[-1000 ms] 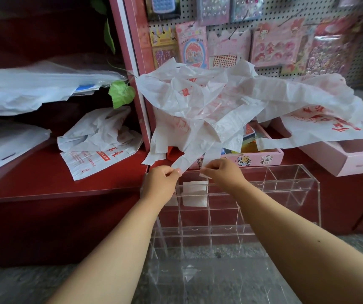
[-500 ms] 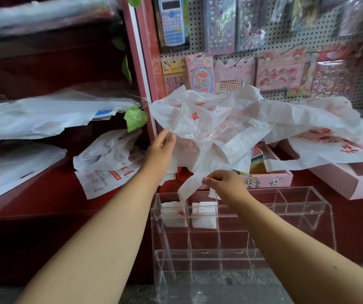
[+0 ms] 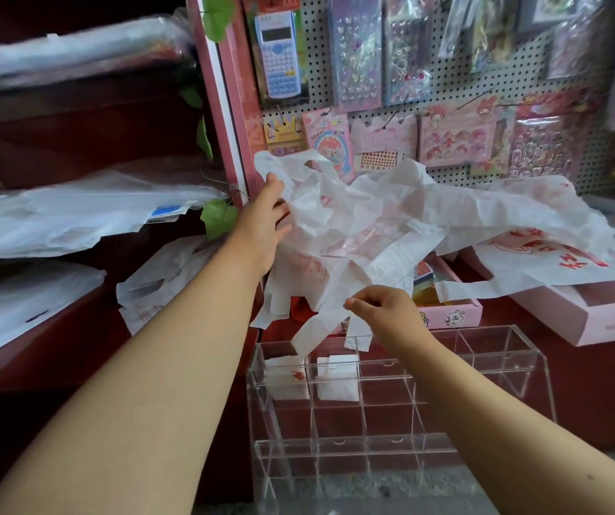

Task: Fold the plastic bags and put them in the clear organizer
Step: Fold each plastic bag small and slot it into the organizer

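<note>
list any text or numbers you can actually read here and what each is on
"第3弹": pink sticker pack on the pegboard.
Red print on the plastic bags: blurred and creased, unreadable.
Blue calculator keys and brand: too small.
Red mark on a folded bag in the clear organizer: unreadable.

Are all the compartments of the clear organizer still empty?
No, two folded bags already sit in the clear organizer's top-left compartments.

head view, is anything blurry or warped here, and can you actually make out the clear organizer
Head view: wide-angle bend bows the pink post and stretches the forearms; the left-shelf bags and far right edge are soft. The clear organizer reads only by its pale edge lines, with two folded bags sharp inside. Lighting is dim and even, without hard shadows.
</note>
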Available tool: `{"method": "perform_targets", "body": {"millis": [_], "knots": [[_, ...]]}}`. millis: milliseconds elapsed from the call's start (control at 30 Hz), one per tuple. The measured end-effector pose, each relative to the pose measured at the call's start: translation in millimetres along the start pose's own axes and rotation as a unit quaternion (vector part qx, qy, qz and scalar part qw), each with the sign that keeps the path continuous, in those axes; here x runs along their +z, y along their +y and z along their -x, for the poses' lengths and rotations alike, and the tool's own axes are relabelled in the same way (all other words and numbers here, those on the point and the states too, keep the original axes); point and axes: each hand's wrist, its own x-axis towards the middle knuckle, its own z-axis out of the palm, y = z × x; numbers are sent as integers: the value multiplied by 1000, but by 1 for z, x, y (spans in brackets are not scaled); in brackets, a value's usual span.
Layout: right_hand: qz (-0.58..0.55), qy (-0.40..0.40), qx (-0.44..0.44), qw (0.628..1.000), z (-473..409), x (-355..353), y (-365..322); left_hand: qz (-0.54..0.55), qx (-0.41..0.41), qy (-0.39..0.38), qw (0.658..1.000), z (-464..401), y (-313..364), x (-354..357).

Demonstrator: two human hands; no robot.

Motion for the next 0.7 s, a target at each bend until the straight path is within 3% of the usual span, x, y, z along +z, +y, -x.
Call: {"method": "perform_targets", "body": {"millis": [133,400,533,700], "knots": [[-16,32,-31,999,10,-15,-19,13,61,-39,997,28,27,7],[-118,101,-103,982,46,-42,-48,24,99,-70,992,101,38,4],[-152,67,-83,983,62,-49,-36,-30,96,-71,992,136,-1,-5],[-156,-4,-1,988,77,-46,-11,-72,35,-77,994,167,-50,-8]]}}
